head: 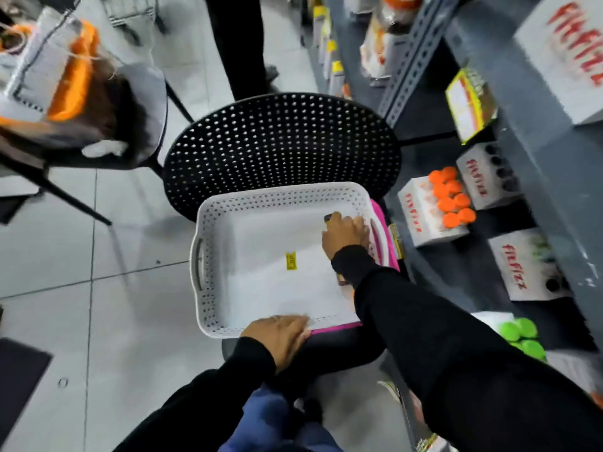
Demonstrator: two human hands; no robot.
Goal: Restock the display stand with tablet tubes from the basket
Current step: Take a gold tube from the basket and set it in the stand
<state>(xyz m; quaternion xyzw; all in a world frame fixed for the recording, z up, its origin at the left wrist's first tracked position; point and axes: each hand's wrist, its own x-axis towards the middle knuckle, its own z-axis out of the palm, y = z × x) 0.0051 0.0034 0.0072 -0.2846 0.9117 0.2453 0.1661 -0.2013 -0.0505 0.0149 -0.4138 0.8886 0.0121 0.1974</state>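
Observation:
A white perforated basket [208,223] sits on a black perforated chair, stacked over a pink basket [381,220]. My right hand [346,234] reaches into the basket's far right corner, fingers curled around a dark-capped object [328,218] that is mostly hidden. My left hand [282,334] rests flat on the basket's near rim. A small yellow label [291,260] lies on the basket floor. On the grey shelf to the right stand white display boxes, one filled with orange-capped tubes [452,200], one with empty holes [499,172], and green-capped tubes [522,336] lower down.
The black chair back [280,141] rises behind the basket. Another chair [137,102] with boxes stands at left. A person's dark legs [238,44] stand in the aisle beyond. A large white box [567,53] sits on the upper shelf. Grey tiled floor lies to the left.

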